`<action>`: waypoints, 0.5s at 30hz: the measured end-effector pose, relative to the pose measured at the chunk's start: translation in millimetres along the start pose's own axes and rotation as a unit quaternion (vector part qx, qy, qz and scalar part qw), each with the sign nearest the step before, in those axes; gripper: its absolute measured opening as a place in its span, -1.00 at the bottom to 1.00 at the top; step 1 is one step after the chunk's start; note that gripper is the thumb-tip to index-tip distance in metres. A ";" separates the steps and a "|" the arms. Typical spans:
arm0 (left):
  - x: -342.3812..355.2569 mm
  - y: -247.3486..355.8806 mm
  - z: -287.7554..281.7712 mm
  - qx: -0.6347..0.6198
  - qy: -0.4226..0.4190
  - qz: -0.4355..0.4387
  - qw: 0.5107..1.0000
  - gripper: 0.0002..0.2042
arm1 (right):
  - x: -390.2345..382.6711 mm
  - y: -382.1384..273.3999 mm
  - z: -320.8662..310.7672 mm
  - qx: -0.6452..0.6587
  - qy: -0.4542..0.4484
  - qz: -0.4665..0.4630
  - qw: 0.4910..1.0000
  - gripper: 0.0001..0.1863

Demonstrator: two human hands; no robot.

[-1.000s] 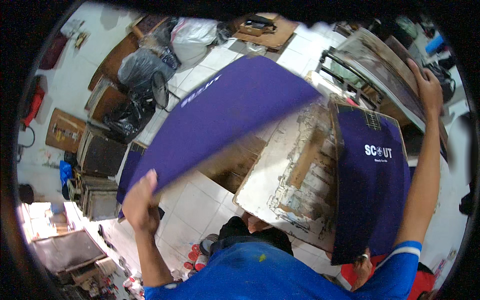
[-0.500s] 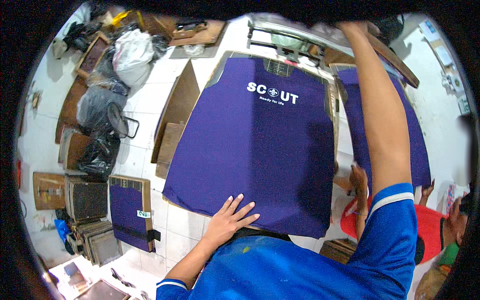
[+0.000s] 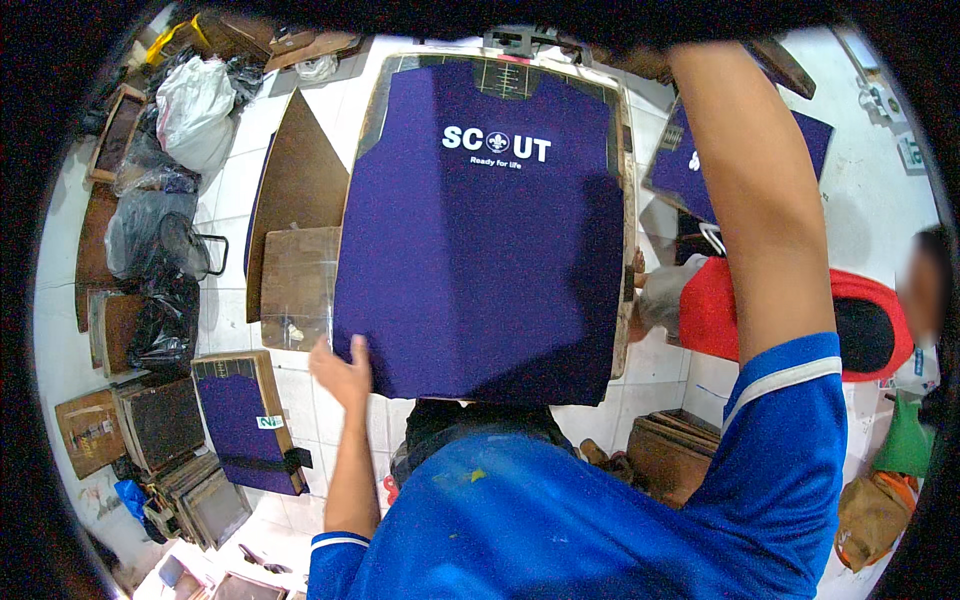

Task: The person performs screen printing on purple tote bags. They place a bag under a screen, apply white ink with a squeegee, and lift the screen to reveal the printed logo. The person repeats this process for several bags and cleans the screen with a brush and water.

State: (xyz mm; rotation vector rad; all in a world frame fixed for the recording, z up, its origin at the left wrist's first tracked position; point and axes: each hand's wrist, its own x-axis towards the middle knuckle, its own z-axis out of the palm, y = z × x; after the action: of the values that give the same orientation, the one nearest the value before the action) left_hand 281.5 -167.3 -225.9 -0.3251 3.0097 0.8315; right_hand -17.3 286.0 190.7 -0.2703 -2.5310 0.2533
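Observation:
A purple fabric panel [image 3: 480, 260] with white lettering and an emblem lies flat on a board in front of me, with grid markings [image 3: 505, 78] showing at its neckline cutout. My left hand [image 3: 340, 370] is at the panel's lower left edge, fingers apart, beside a brown board [image 3: 290, 285]. My right arm reaches up past the panel's right side; my right hand [image 3: 660, 58] is at the top edge of the view, its fingers hidden in shadow. Behind that forearm another purple panel [image 3: 806, 150] lies at an angle.
Bags [image 3: 190, 115], dark plastic sacks [image 3: 160, 320] and stacked boards [image 3: 205, 500] line the left. A smaller purple-covered board [image 3: 235, 420] lies nearby. At right is a co-worker [image 3: 705, 305] in red, partly behind my arm. Brown boards [image 3: 670, 460] are stacked below.
The lifted purple panel now lies flat before me. My left hand has moved from its lower middle to the left edge. The right-hand panel has shifted upward; my right arm stays raised.

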 end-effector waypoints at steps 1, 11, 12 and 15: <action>13.6 -9.6 -6.1 0.036 0.047 -0.097 0.994 -0.23 | 0.5 0.8 0.3 0.005 0.003 -0.004 1.000 -0.04; 25.5 -2.3 -61.8 -0.011 -0.235 -0.022 0.972 -0.24 | 19.0 2.2 3.1 0.007 -0.002 -0.007 1.000 -0.08; 26.0 -1.9 -60.3 -0.007 -0.237 -0.023 0.971 -0.23 | 21.1 1.2 2.3 0.002 0.004 0.001 1.000 -0.08; 28.6 -4.4 -54.4 -0.006 -0.246 -0.022 0.969 -0.21 | 27.4 -3.5 1.0 0.002 0.029 -0.010 1.000 -0.09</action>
State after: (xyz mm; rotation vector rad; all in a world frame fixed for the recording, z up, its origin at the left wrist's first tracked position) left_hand 257.3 -204.3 -183.0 -0.1540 2.5292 0.7865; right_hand -40.6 289.3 205.2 -0.2469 -2.4735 0.2399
